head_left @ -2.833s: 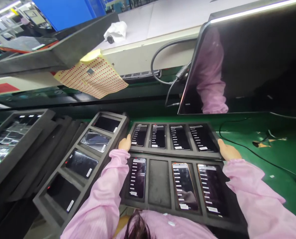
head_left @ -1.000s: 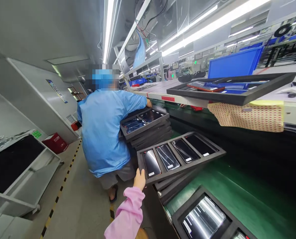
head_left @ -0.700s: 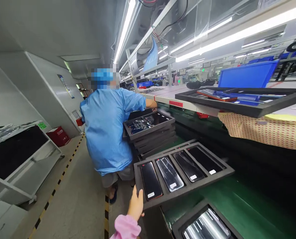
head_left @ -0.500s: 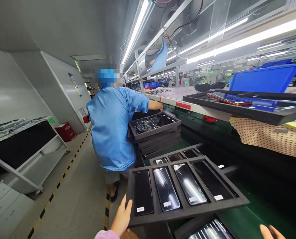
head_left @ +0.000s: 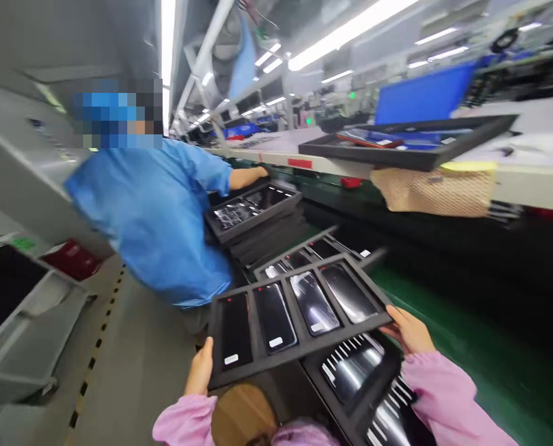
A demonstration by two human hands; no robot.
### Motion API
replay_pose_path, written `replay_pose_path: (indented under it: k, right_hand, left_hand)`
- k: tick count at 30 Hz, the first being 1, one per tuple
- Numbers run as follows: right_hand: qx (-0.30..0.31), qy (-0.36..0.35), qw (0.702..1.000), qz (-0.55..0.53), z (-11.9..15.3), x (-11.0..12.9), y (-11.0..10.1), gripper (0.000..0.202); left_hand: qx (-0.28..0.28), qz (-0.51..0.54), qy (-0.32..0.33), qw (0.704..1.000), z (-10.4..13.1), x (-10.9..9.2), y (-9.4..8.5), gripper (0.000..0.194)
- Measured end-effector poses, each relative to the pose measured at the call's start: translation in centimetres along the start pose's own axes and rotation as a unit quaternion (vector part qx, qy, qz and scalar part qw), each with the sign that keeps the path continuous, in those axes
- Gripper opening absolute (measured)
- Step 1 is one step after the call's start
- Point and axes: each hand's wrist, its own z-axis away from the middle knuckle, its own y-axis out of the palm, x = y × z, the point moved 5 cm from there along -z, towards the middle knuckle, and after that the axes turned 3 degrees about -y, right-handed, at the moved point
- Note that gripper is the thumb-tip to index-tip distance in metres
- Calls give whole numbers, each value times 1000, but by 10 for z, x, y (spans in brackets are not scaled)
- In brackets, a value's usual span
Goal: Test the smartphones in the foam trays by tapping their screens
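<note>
Overhead, lights shine; both hands grip a tray near green surfacing.

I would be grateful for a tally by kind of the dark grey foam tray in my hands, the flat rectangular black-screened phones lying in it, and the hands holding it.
Dark grey foam tray: 1
Flat rectangular black-screened phones in that tray: 4
Bare hands holding it, left hand and right hand: 2
Total: 7
</note>
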Motion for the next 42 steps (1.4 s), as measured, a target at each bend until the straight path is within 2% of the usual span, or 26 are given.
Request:
replay_pose_path:
  k: [2, 4, 6, 8, 11, 14, 17, 19, 22, 24, 26, 28, 30, 32, 34, 36, 39, 42]
  right_hand:
    - [-10, 4, 1000, -14, 17, -2, -18, 28]
    - [-41, 14, 999, -31, 36, -6, -49, 30]
    - [-91, 18, 995, -43, 57, -13, -94, 33]
    - [-155, 14, 987, -49, 80, -20, -145, 35]
    - [-258, 9, 963, -72, 115, -33, -223, 33]
    - [-354, 2, 933, -72, 147, -40, -288, 27]
    - [-430, 17, 902, 36, 167, -38, -335, 23]
    - [-449, 59, 880, 144, 170, -36, -354, 25]
    - [-439, 118, 849, 269, 162, -34, -367, 33]
    - [-430, 141, 836, 311, 155, -35, -367, 37]
    - [-445, 140, 813, 349, 150, -31, -362, 45]
    - [-450, 114, 771, 436, 140, -22, -351, 50]
    - [-430, 93, 730, 524, 123, -13, -338, 49]
    - [-419, 103, 700, 569, 104, -9, -327, 52]
    - [-446, 125, 677, 572, 88, -8, -323, 63]
    - [-472, 138, 676, 548, 76, -8, -324, 73]
    - [-469, 147, 712, 501, 66, -9, -327, 78]
    - [-459, 145, 732, 482, 65, -5, -328, 79]
  left_hand:
    - [24, 7, -42, 999, -2, -9, 2, 42]
    - [54, 4, -42, 998, 1, -26, 10, 42]
    - [93, -11, 4, 996, 12, -56, 26, 42]
    - [140, -36, 96, 985, 32, -95, 53, 43]
    - [210, -86, 267, 937, 75, -162, 111, 44]
    - [272, -143, 378, 873, 123, -216, 185, 42]
    - [292, -228, 450, 813, 167, -252, 261, 43]
    - [299, -260, 469, 789, 190, -265, 306, 44]
    - [297, -298, 481, 769, 207, -270, 355, 43]
    - [283, -326, 483, 762, 209, -266, 374, 40]
    - [259, -346, 485, 760, 208, -259, 383, 39]
    - [238, -355, 505, 750, 214, -254, 387, 43]
    - [237, -359, 536, 726, 229, -252, 395, 46]
    - [250, -365, 555, 704, 247, -250, 406, 49]
    - [254, -374, 546, 705, 258, -250, 419, 58]
    - [249, -383, 530, 714, 261, -250, 430, 68]
    - [266, -393, 522, 709, 254, -247, 440, 74]
    - [278, -395, 517, 707, 246, -246, 441, 73]
